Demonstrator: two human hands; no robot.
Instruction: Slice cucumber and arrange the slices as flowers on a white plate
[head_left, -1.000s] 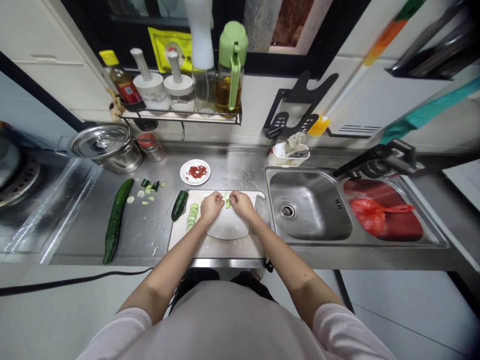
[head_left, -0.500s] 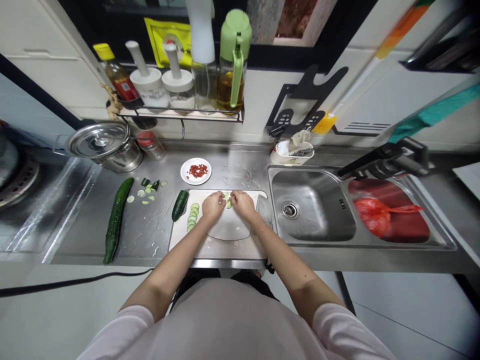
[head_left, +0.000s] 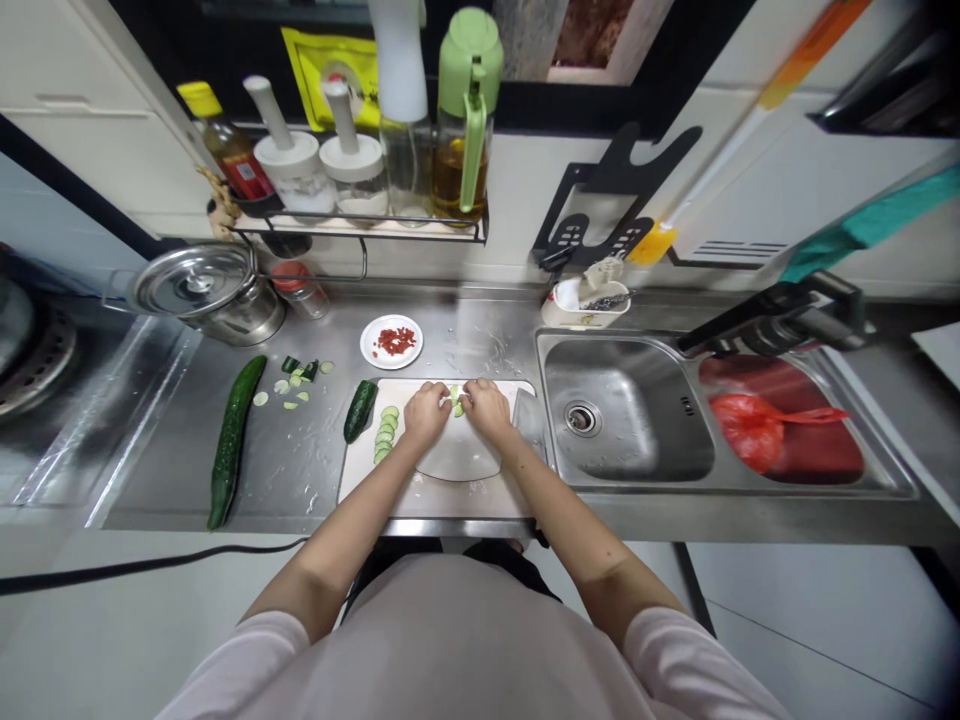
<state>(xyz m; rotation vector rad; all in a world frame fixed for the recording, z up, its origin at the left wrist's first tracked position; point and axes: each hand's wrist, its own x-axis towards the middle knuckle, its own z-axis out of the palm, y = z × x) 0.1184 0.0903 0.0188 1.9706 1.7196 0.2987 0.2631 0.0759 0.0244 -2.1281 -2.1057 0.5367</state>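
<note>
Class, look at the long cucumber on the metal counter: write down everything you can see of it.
The long cucumber is dark green, slightly curved, with bumpy, glossy skin, and looks whole. It lies flat on the metal counter, its far end slanting to the right, its near end close to the counter's front edge. It is left of the cutting board and apart from the cucumber scraps. Only the counter touches it.

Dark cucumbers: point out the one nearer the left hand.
The short cucumber, at the left edge of the cutting board; the long cucumber lies farther left.
</note>
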